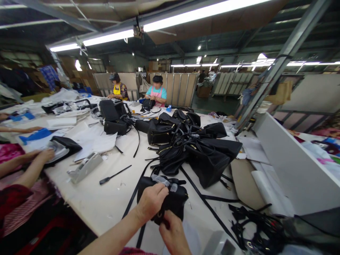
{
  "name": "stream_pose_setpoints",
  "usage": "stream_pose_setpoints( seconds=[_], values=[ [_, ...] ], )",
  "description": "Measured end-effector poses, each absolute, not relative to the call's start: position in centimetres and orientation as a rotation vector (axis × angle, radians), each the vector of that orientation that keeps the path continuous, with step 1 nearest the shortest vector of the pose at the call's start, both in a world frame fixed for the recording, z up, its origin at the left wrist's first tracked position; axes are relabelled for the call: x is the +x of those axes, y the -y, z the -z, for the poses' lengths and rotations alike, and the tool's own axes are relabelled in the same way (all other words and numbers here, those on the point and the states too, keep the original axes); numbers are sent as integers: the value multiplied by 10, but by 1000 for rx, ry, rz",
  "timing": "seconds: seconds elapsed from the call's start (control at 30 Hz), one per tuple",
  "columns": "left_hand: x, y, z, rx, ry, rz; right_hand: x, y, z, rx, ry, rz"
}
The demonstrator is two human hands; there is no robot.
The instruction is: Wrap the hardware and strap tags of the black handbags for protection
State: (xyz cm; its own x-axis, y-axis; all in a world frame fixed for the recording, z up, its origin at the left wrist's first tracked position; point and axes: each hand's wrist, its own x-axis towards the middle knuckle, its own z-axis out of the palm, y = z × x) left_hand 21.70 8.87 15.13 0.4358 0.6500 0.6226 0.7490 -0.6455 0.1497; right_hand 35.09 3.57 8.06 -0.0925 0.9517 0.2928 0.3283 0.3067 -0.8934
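Note:
A small black handbag [179,203] with clear plastic film wrapped about its handle lies on the white table in front of me. My left hand [152,201] is closed over its top, fingers curled beside the film [162,180]. Lower down, my right hand [172,228] pinches the front edge of the same bag near a gold-coloured metal fitting. The right fingertips are partly hidden against the black material. Long black straps [195,187] run across the table on both sides of the bag.
Beyond it is a heap of black bags [183,150]. A tape dispenser [86,168] and a black flat-ended tool [114,175] lie to the left. Tangled black straps [255,230] are at right. A co-worker's hands [47,156] hold a bag at left; two people sit across.

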Motion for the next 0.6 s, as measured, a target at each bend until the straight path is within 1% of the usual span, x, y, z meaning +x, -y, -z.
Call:
stream_pose_setpoints(
  seconds=[0.13,0.23,0.3,0.37,0.43,0.47,0.5,0.6],
  values=[
    [211,-81,-158,-2562,1515,1066,353,-41,-76,-1235,1675,-773],
    [209,-79,-168,-2834,1850,1156,345,-38,-77,-1204,1791,-777],
    [212,-82,-173,-3031,2154,1273,336,-35,-76,-1184,1879,-795],
    [216,-88,-174,-3030,2591,1591,329,-35,-75,-1199,1942,-811],
    [220,-93,-173,-2749,2975,2015,326,-37,-73,-1235,1967,-821],
    [221,-96,-171,-2600,3063,2157,326,-39,-72,-1255,1968,-826],
    [223,-99,-170,-2516,3088,2210,328,-40,-72,-1274,1965,-833],
    [227,-106,-167,-2465,2966,2118,338,-39,-72,-1306,1939,-877]
  ],
)
